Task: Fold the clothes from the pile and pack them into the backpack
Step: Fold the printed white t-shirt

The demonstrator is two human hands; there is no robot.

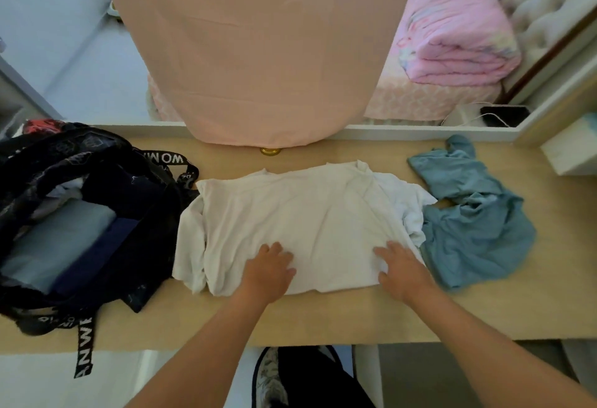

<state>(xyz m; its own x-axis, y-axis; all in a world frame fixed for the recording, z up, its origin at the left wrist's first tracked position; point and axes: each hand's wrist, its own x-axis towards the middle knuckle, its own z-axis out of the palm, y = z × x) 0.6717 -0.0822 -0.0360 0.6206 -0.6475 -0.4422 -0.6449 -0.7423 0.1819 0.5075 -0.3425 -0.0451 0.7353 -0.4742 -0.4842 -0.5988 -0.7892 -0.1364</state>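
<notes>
A white T-shirt lies spread flat on the middle of the wooden table, with its sleeves bunched at both sides. My left hand rests flat on its near left part, fingers straight. My right hand presses flat on its near right corner. A crumpled blue-grey garment lies to the right of the shirt, touching it. The black backpack lies open at the left, with folded grey and navy clothes inside.
A pink cloth-covered shape stands at the table's far edge. Behind it a folded pink blanket rests on a bed. A white box sits at the far right. A backpack strap hangs over the near edge.
</notes>
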